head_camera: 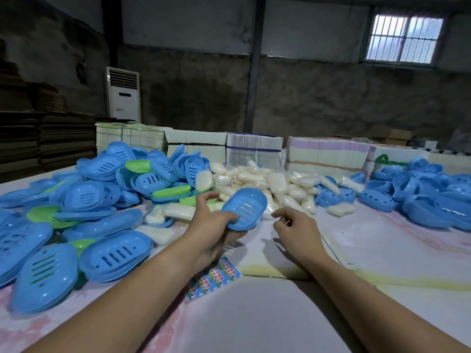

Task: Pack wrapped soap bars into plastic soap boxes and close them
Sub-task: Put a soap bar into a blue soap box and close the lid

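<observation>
My left hand (214, 220) grips a blue slotted soap box (244, 208) by its near edge, and I cannot tell whether anything is in it. My right hand (295, 229), at its 3 o'clock, hangs loosely curled and holds nothing. Wrapped soap bars (270, 183) lie heaped on the table (254, 314) at 12 o'clock, partly hidden behind the box.

The room is dim, with cool daylight entering through a barred window (405, 38) at two o'clock. The tabletop (254, 314) is evenly lit with soft shadows. Wide-angle distortion stretches the edges, and slight motion blur softens the centre.
</observation>
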Demonstrator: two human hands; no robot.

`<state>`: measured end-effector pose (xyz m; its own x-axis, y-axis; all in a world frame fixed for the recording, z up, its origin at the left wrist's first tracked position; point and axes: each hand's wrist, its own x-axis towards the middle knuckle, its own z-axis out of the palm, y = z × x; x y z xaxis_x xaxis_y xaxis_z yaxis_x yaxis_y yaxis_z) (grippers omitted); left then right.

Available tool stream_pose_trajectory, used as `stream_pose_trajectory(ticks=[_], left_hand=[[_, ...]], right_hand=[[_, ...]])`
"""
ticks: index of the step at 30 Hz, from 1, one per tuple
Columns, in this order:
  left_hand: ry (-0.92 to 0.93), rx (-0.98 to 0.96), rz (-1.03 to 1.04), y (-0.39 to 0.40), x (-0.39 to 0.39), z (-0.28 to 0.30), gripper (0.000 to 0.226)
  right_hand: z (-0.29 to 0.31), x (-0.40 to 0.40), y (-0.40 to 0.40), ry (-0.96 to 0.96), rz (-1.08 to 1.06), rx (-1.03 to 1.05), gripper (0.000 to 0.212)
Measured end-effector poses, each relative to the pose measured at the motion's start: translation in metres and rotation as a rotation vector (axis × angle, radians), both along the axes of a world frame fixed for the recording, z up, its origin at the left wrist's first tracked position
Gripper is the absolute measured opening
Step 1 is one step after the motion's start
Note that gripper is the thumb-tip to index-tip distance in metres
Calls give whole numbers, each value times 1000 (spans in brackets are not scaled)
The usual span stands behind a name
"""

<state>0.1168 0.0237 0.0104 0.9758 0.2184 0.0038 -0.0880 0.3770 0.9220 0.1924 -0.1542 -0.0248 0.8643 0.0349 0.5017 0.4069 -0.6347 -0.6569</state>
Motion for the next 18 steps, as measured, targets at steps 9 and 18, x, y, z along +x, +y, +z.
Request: stream_pose_trajectory(ticks=[9, 18], left_hand=[[158, -541, -245, 0, -1, -2, 38], [141, -638, -241, -4, 8, -8, 32]], right_hand=[[-2, 52, -31, 185, -319, -415, 57], [-4, 85, -41, 170, -293, -583, 50]])
